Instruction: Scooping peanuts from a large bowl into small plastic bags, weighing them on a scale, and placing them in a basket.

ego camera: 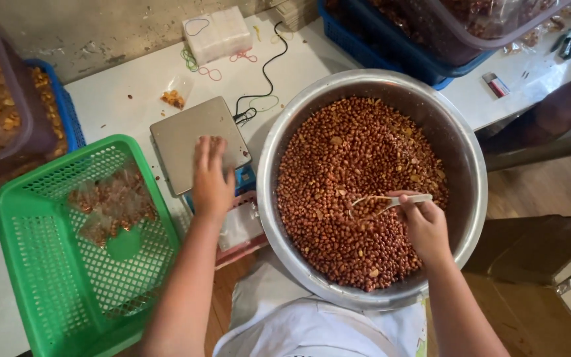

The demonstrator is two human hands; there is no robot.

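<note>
A wide round steel bowl (pixel 372 188), smooth and shiny at the rim, holds a heap of small red-brown peanuts (pixel 351 198). Left of it stands a green plastic mesh basket (pixel 67 264), square-cornered, with clear filled packets (pixel 110 201) lying in it. Between them sits a flat grey metal scale (pixel 186 142). The left hand (pixel 210 178) rests flat on the scale, fingers loose. The right hand (pixel 424 225) is closed around a pale spoon (pixel 391 200) dipped in the peanuts.
</note>
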